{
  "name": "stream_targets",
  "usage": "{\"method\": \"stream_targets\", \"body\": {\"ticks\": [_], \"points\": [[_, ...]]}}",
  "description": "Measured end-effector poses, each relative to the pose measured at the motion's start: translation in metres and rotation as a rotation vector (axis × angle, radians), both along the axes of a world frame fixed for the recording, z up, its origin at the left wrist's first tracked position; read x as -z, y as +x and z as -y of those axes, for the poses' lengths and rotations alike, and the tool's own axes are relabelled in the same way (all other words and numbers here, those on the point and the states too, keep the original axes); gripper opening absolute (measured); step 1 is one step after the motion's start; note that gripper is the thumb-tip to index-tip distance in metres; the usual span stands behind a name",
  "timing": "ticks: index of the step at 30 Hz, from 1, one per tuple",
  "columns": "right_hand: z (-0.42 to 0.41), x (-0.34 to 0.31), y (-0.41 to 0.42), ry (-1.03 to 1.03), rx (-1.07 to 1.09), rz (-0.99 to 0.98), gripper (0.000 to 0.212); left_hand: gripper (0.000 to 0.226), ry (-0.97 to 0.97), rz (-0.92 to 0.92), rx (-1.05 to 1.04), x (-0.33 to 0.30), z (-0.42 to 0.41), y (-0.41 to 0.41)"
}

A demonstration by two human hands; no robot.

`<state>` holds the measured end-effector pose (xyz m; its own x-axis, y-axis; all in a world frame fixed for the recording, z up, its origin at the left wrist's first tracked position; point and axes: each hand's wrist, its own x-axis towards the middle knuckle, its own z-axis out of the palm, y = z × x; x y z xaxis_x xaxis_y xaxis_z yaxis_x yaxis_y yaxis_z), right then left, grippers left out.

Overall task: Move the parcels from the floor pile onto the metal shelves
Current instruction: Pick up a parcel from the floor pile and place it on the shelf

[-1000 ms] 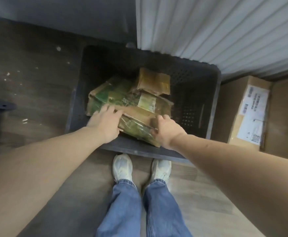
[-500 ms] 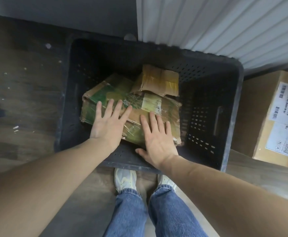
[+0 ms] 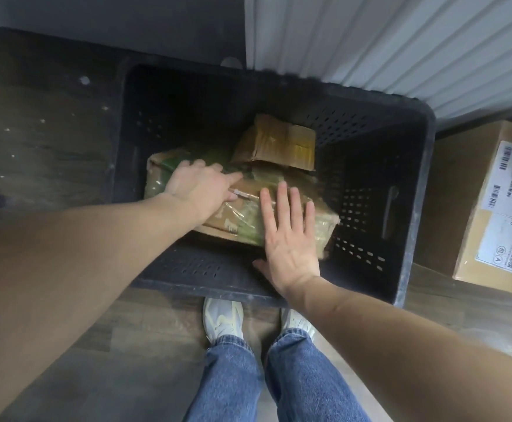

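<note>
Black perforated plastic crate (image 3: 413,184) on wood-grain floor: contains one large flat cardboard parcel in glossy green-printed tape (image 3: 242,217), with a smaller brown taped cardboard parcel (image 3: 276,144) lying on its far edge. Left hand (image 3: 200,185) rests on the large parcel's top, fingers loosely extended. Right hand (image 3: 289,236) lies flat on it, fingers straight and spread.

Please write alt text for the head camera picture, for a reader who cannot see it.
A person's left hand and right hand rest flat on a green taped parcel inside a black crate on the floor. A smaller brown parcel lies behind it, and a labelled cardboard box stands right of the crate.
</note>
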<state>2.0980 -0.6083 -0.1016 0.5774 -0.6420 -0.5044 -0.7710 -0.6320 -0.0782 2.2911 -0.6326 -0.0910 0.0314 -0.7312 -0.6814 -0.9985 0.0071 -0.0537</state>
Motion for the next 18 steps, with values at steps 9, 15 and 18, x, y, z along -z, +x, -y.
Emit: {"method": "stream_targets", "body": {"ticks": [9,15,18], "points": [[0.049,-0.046,-0.007,-0.026,-0.112,0.089,0.105,0.042,-0.006,-0.122,-0.179,-0.058,-0.002,0.006],[0.065,-0.128,-0.014,0.036,0.075,0.062,0.094,0.055,-0.107,-0.094,-0.176,-0.159,0.005,0.022],[0.083,-0.187,-0.013,0.08,0.212,0.018,0.088,0.068,-0.114,-0.079,-0.124,-0.229,0.005,0.041]]}}
